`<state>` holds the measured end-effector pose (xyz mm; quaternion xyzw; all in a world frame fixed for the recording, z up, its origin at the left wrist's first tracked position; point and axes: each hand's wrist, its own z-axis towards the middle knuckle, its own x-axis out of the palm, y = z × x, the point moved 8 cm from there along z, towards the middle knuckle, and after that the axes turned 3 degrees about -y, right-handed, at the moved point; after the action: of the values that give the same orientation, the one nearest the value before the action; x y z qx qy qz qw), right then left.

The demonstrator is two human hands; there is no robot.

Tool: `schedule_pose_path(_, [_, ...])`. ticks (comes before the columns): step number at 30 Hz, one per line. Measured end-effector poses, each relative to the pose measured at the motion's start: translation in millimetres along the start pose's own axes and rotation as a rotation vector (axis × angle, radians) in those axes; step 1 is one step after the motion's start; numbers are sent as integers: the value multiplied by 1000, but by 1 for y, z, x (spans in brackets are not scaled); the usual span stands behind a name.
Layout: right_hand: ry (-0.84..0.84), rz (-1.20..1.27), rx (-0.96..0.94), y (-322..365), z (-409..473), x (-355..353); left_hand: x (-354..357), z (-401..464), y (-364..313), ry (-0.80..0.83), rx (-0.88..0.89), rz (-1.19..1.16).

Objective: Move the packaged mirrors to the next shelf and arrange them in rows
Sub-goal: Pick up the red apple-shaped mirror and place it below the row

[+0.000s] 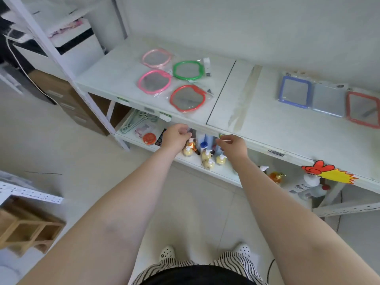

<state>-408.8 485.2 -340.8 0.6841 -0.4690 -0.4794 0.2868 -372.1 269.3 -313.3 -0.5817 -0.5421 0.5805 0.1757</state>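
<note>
Several round packaged mirrors lie in two rows on the left white shelf board (107, 79): pale pink (157, 58), green (188, 70), bright pink (154, 81) and red (187, 98). On the right board (277, 124) three square packaged mirrors sit side by side: blue (295, 91), grey (328, 102) and red (363, 109). My left hand (177, 135) and my right hand (233, 145) hover just below the shelf's front edge, fingers loosely curled, holding nothing.
A lower shelf holds pump bottles (207, 159), green hangers (133, 122) and an orange-lidded jar (149, 138). A red and yellow sticker (327, 173) hangs on the shelf edge at right. Brown drawers (67, 103) and a wooden rack (26, 225) stand at left.
</note>
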Motion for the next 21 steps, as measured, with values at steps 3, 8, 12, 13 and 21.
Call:
schedule_pose_path(3, [0, 55, 10, 10, -19, 52, -51, 5, 20, -25, 9, 10])
schedule_pose_path(8, [-2, 94, 38, 25, -29, 102, -91, 22, 39, -26, -7, -17])
schedule_pose_path(12, [-22, 100, 84, 36, -13, 110, -88, 45, 43, 5, -26, -37])
schedule_pose_path(13, [-36, 91, 93, 39, -6, 110, -86, 52, 42, 14, -31, -40])
schedule_pose_path(21, [-145, 83, 133, 72, 71, 115, -76, 133, 20, 78, 11, 49])
